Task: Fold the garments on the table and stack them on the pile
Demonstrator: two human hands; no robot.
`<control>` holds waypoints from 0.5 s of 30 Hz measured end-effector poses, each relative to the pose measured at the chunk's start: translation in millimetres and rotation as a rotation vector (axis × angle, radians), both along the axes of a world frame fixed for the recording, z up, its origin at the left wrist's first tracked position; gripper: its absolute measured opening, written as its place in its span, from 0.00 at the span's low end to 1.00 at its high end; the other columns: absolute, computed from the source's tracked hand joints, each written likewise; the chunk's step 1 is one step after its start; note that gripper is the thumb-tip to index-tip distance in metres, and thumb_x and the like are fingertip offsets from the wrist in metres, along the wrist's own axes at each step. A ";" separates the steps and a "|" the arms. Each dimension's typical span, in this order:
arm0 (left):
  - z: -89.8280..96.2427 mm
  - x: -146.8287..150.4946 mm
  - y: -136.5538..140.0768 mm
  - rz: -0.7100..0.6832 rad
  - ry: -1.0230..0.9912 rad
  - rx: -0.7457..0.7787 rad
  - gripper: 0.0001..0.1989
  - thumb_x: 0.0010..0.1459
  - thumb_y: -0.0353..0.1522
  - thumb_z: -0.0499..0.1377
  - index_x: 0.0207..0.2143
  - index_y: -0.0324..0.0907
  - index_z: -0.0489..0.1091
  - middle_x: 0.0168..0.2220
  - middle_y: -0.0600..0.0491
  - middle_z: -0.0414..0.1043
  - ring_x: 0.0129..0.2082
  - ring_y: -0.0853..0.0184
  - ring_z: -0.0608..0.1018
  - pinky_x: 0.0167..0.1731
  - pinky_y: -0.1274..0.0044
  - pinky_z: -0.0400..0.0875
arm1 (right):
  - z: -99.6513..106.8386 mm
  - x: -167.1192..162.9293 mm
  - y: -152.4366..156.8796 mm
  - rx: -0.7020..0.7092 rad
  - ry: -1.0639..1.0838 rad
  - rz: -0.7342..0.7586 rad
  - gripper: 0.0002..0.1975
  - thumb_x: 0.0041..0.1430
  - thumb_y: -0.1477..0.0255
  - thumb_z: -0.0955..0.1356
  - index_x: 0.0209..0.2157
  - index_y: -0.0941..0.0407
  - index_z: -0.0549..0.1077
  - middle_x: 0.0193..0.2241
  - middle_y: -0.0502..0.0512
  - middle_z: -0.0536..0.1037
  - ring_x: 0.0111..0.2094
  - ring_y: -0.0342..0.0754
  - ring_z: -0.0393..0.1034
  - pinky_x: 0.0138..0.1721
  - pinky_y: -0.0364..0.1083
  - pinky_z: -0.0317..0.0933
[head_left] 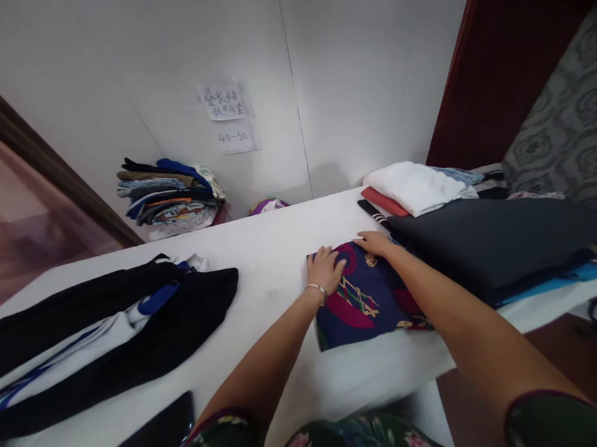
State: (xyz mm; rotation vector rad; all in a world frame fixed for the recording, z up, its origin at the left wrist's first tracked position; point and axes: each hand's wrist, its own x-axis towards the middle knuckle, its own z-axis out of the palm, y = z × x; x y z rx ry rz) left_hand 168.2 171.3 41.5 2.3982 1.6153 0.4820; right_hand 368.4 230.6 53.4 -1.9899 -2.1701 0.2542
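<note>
A folded navy garment [360, 307] with magenta patches and tan and green line patterns lies flat on the white table [272, 285]. On its upper left part rests my left hand [325, 269], fingers spread, a bracelet at the wrist. My right hand [374, 243] lies along its far right edge, fingers stretched out over the cloth. Neither hand grips it. Just right of the right forearm is a pile topped by a dark grey folded garment [499, 239].
At left lie black garments [193, 322] with a white and blue one [119, 333]. A black phone-like slab [149, 438] sits near the front edge. Folded clothes are stacked [171, 193] at the back left; a white garment [416, 184] tops a red one [385, 202] at the back right.
</note>
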 end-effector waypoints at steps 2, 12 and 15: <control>2.4 -13.4 22.4 0.125 -0.037 -0.052 0.22 0.64 0.42 0.45 0.55 0.46 0.65 0.62 0.50 0.59 0.64 0.60 0.56 0.61 0.62 0.48 | -7.8 15.7 -1.1 0.007 -0.030 -0.024 0.23 0.64 0.59 0.58 0.50 0.57 0.73 0.50 0.61 0.75 0.52 0.53 0.68 0.52 0.49 0.57; -23.0 -30.6 79.4 0.266 -0.018 -0.240 0.20 0.60 0.46 0.50 0.38 0.42 0.73 0.42 0.48 0.77 0.42 0.63 0.76 0.41 0.75 0.67 | -19.9 36.5 -3.6 0.036 -0.172 -0.163 0.24 0.66 0.60 0.55 0.42 0.59 0.76 0.40 0.67 0.79 0.45 0.54 0.72 0.48 0.49 0.58; -26.8 -27.0 75.9 0.277 0.019 -0.213 0.20 0.57 0.48 0.53 0.36 0.43 0.74 0.42 0.46 0.77 0.46 0.58 0.75 0.47 0.70 0.64 | -31.1 43.5 -3.2 0.009 -0.175 -0.217 0.24 0.65 0.60 0.55 0.41 0.59 0.76 0.39 0.68 0.79 0.43 0.54 0.74 0.44 0.49 0.61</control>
